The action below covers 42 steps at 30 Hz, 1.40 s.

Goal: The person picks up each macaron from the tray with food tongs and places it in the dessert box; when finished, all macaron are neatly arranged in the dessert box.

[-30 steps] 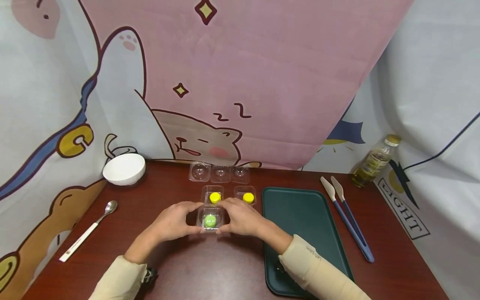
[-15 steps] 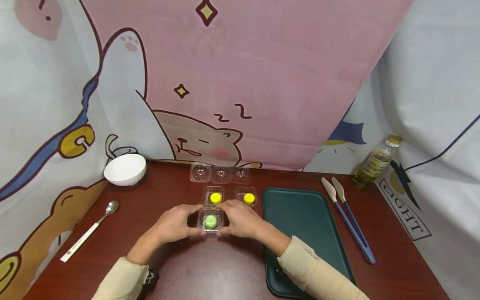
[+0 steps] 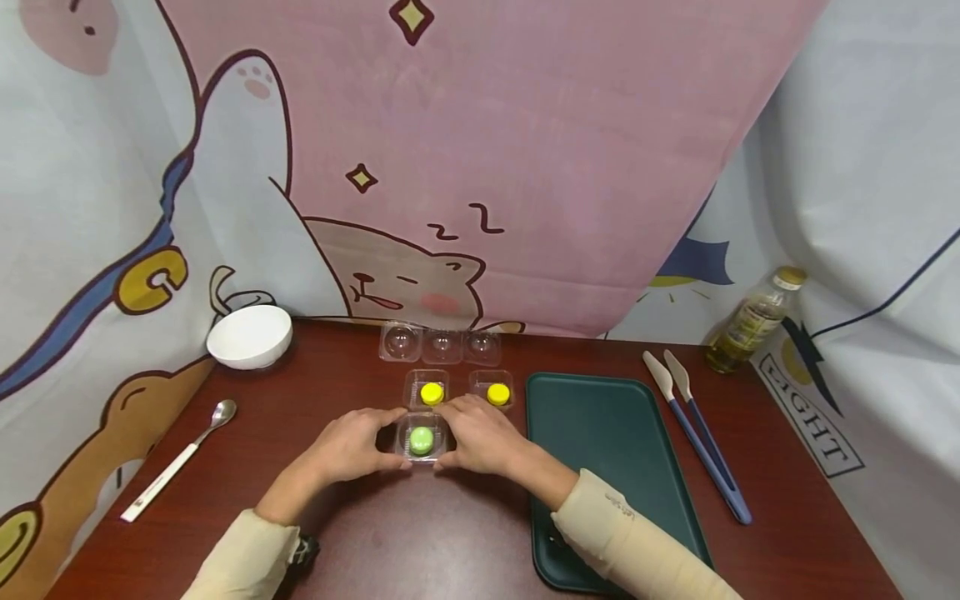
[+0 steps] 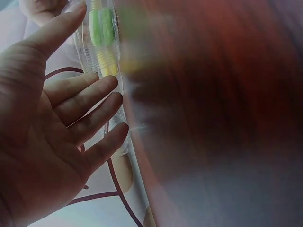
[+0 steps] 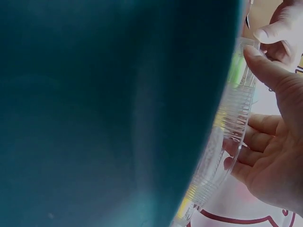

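Note:
Between my two hands, a clear plastic box [image 3: 411, 457] with a green macaron [image 3: 421, 440] inside rests low over the dark red table. My left hand [image 3: 348, 448] holds its left side, thumb at the near corner and index finger at the far one. On the opposite side my right hand [image 3: 483, 435] grips it the same way. Just beyond are two more clear compartments, one with a yellow macaron [image 3: 431, 393] and one at the right with another yellow macaron [image 3: 498, 394]. In the left wrist view, the remaining fingers of the left hand [image 4: 61, 109] spread beside the plastic.
A clear lid [image 3: 442, 346] with three domes lies at the back. To the right are a dark green tray [image 3: 600, 450], blue-handled tongs [image 3: 701, 442] and an oil bottle [image 3: 750, 325]. On the left sit a white bowl [image 3: 249, 337] and a spoon [image 3: 180, 458].

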Each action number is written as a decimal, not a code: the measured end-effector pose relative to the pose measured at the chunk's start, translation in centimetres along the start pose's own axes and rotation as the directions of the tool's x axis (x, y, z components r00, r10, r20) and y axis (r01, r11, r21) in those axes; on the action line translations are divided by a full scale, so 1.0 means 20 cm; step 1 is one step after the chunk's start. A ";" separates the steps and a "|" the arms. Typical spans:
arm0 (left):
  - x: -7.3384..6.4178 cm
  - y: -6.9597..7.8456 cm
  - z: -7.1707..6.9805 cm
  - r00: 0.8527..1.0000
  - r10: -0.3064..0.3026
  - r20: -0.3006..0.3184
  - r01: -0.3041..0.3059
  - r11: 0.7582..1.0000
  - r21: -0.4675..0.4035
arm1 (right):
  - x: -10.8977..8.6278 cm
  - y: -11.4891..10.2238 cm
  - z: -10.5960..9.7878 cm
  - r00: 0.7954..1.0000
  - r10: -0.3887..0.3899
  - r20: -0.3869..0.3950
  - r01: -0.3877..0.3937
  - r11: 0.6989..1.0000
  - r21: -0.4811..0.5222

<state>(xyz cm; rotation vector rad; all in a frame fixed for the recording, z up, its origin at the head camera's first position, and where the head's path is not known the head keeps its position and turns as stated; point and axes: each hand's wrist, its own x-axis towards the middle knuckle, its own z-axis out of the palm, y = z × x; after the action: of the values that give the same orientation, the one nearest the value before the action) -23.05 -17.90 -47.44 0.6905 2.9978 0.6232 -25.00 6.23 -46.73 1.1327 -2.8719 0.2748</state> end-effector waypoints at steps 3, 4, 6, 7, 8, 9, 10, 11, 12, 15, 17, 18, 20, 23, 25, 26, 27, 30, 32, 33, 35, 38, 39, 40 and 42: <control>0.00 0.00 0.00 1.000 -0.006 0.007 0.006 1.000 0.003 | 0.00 -0.01 0.00 1.000 0.000 0.002 0.000 1.000 -0.005; 0.00 0.00 0.00 1.000 -0.007 0.008 0.007 1.000 0.001 | 0.00 -0.01 0.00 1.000 0.000 0.003 0.000 1.000 -0.009; 0.00 0.00 0.00 1.000 -0.011 0.013 0.011 1.000 -0.004 | 0.00 -0.01 0.01 1.000 -0.004 0.004 0.004 1.000 -0.014; 0.01 0.00 0.00 1.000 -0.012 0.016 0.013 1.000 -0.004 | 0.00 -0.01 0.01 1.000 -0.006 0.005 0.006 1.000 -0.019; 0.01 0.00 0.00 1.000 -0.014 0.020 0.014 1.000 -0.004 | 0.00 -0.01 0.01 1.000 -0.008 0.007 0.008 1.000 -0.022; 0.01 0.00 0.00 1.000 -0.015 0.025 0.015 1.000 -0.003 | 0.00 -0.01 0.01 1.000 -0.009 0.009 0.009 1.000 -0.026; 0.01 0.00 0.00 0.999 -0.017 0.030 0.017 1.000 -0.001 | 0.00 -0.01 0.02 1.000 -0.011 0.011 0.011 0.999 -0.032; 0.01 0.00 0.00 0.999 -0.020 0.034 0.020 1.000 0.000 | 0.01 -0.01 0.02 1.000 -0.012 0.012 0.013 0.999 -0.035; 0.01 0.00 0.00 0.999 -0.022 0.038 0.022 1.000 0.001 | 0.00 -0.01 0.02 1.000 -0.012 0.012 0.012 0.999 -0.038; 0.02 0.01 -0.01 0.998 -0.027 0.051 0.026 1.000 0.008 | 0.00 -0.01 0.01 1.000 -0.007 0.015 0.007 0.999 -0.037; 0.02 0.01 -0.02 0.998 -0.031 0.062 0.031 0.999 0.010 | 0.00 -0.01 0.01 1.000 -0.002 0.017 0.003 0.999 -0.032; 0.02 0.02 -0.02 0.997 -0.035 0.069 0.035 0.999 0.010 | 0.00 -0.01 0.01 1.000 0.001 0.017 -0.001 1.000 -0.031; 0.02 0.02 -0.03 0.996 -0.036 0.081 0.036 0.999 0.008 | 0.00 -0.01 0.01 1.000 0.003 0.014 -0.003 0.999 -0.032; 0.03 0.02 -0.04 0.995 -0.034 0.092 0.034 0.999 0.002 | 0.00 -0.02 0.01 1.000 -0.002 0.000 0.002 0.999 -0.045; 0.03 0.03 -0.04 0.995 -0.031 0.097 0.032 0.999 -0.010 | 0.00 -0.02 0.01 1.000 -0.006 -0.007 0.006 0.998 -0.055; 0.02 0.02 -0.04 0.995 -0.031 0.099 0.033 0.999 -0.016 | 0.00 -0.02 0.01 1.000 -0.008 -0.008 0.007 0.998 -0.058; 0.02 0.02 -0.04 0.995 -0.027 0.099 0.029 0.999 -0.017 | 0.00 -0.02 0.01 1.000 -0.009 -0.009 0.008 0.998 -0.059; 0.02 0.02 -0.04 0.995 -0.031 0.099 0.034 0.999 -0.029 | -0.01 -0.02 0.01 1.000 -0.011 -0.009 0.011 0.998 -0.066; 0.03 0.02 -0.04 0.994 -0.036 0.100 0.039 0.999 -0.029 | -0.01 -0.02 0.00 1.000 -0.011 -0.007 0.010 0.998 -0.063; 0.03 0.02 -0.04 0.994 -0.041 0.103 0.044 0.999 -0.031 | -0.01 -0.02 -0.01 1.000 -0.008 -0.005 0.008 0.998 -0.057; 0.03 0.02 -0.04 0.993 -0.051 0.107 0.055 0.998 -0.034 | -0.02 -0.01 -0.01 1.000 -0.002 -0.002 0.002 0.999 -0.039; 0.03 0.02 -0.04 0.993 -0.050 0.105 0.053 0.998 -0.029 | -0.03 0.01 -0.03 1.000 0.014 0.002 -0.014 1.000 0.005; 0.03 0.02 -0.04 0.993 -0.053 0.105 0.056 0.998 -0.029 | -0.04 0.02 -0.03 1.000 0.018 -0.001 -0.018 1.000 0.020; 0.03 0.01 -0.04 0.993 -0.054 0.103 0.057 0.998 -0.026 | -0.04 0.03 -0.04 1.000 0.024 -0.006 -0.024 0.999 0.030; 0.03 0.01 -0.04 0.993 -0.057 0.100 0.060 0.998 -0.026 | -0.06 0.05 -0.05 0.999 0.031 -0.026 -0.029 0.998 0.052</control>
<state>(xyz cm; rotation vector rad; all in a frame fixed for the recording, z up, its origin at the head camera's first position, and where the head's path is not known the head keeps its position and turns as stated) -23.53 -17.90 -46.54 0.6102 2.9001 0.6090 -24.86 7.99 -45.93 1.0860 -2.8766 0.3652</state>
